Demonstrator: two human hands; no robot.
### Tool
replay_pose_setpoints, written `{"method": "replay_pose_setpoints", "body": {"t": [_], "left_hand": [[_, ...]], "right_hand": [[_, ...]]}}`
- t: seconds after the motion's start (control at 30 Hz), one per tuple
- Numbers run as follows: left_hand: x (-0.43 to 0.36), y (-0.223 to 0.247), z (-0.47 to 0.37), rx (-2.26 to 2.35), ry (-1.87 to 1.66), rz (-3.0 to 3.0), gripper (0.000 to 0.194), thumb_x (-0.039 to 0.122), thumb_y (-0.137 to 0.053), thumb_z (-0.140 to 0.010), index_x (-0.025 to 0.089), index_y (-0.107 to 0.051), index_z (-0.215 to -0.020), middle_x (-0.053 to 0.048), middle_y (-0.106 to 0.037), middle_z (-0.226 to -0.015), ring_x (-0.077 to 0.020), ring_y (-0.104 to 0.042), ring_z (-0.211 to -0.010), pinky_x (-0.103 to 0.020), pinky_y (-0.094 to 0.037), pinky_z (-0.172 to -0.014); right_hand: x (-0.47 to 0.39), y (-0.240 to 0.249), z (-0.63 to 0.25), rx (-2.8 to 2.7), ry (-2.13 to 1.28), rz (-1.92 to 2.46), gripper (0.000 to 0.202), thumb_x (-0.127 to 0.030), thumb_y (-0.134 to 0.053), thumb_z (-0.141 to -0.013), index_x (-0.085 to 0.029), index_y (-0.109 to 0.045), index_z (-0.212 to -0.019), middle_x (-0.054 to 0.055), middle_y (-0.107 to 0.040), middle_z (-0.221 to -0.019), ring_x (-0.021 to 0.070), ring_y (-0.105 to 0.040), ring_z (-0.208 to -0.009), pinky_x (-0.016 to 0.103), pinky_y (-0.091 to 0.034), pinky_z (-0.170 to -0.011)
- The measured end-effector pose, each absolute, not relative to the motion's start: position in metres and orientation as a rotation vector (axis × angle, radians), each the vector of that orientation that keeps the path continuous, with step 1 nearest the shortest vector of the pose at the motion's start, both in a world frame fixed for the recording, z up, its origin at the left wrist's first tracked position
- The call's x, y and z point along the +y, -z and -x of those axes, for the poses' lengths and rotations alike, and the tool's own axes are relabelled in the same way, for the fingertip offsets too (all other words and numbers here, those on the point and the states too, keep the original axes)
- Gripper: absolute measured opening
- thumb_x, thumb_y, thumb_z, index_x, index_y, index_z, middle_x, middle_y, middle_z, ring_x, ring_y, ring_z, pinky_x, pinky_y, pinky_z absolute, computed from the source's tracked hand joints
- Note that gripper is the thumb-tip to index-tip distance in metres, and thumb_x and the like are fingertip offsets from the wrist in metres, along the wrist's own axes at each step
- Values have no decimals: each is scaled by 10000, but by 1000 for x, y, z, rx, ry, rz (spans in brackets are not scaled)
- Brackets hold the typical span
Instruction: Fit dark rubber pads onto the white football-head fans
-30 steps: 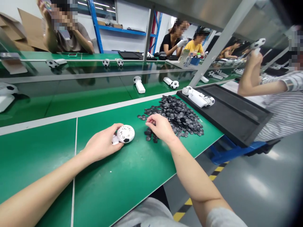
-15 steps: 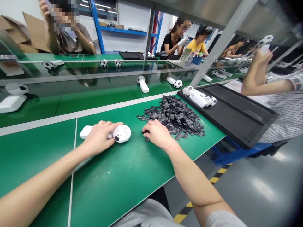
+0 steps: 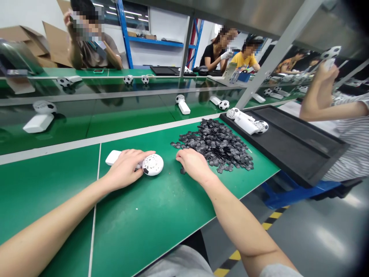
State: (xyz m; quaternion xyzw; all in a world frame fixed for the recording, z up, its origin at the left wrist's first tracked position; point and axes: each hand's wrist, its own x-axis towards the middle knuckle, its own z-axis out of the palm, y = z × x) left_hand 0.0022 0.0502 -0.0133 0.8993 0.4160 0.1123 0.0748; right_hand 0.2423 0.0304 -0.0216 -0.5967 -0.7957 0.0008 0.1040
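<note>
My left hand point(image 3: 125, 168) is wrapped around a white handheld fan point(image 3: 153, 165) lying on the green tabletop. The fan's round, football-patterned head has an openwork grille and pokes out past my fingertips; its handle end shows on the other side. To the right, my right hand point(image 3: 192, 161) is held low at the near left edge of a heap of flat black pieces point(image 3: 223, 144). Its fingers are pinched together, and whatever lies between them is hidden. One loose black piece point(image 3: 183, 170) rests just below those fingers.
Beyond the table, several similar fans lie on a shiny green conveyor, including one fan point(image 3: 183, 104) near the middle. A black tray point(image 3: 291, 134) at right has fans on its left rim. A slanted metal post point(image 3: 276, 54) rises behind it. Co-workers sit across and at right.
My right fingers have drawn closer together and lifted slightly from the loose piece. The left hand keeps its hold on the fan. Fans on the near conveyor have shifted right; the camera view moved slightly.
</note>
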Motion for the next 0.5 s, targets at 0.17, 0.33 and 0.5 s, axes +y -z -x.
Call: {"method": "replay_pose_setpoints", "body": {"t": [0.17, 0.33, 0.5], "left_hand": [[52, 13, -3, 1253, -314, -2675, 569, 157, -413, -701, 274, -423, -1257, -34, -585, -1024, -225, -495, -955, -372, -352, -840], [50, 13, -3, 1242, -340, -2696, 579, 197, -469, -700, 273, -405, -1270, -33, -569, -1050, -222, -485, -967, -368, -334, -858], [49, 11, -2, 1216, -335, -2658, 661, 527, -567, -703, 300, -370, -1292, -36, -568, -1049, -249, -486, -959, -389, -328, -846]], "right_hand": [[34, 24, -243, -2181, -185, 1681, 101, -193, -515, -824, -188, -615, -815, 40, -644, -842, 169, -582, -804, 275, -422, -685], [30, 24, -236, -1894, -518, 1267, 142, -169, -550, -799, -182, -590, -935, 27, -637, -880, 119, -587, -783, 242, -465, -704], [22, 18, -227, -1977, -545, 1004, 104, -183, -526, -829, -191, -618, -876, 20, -615, -837, 115, -555, -781, 254, -460, -719]]}}
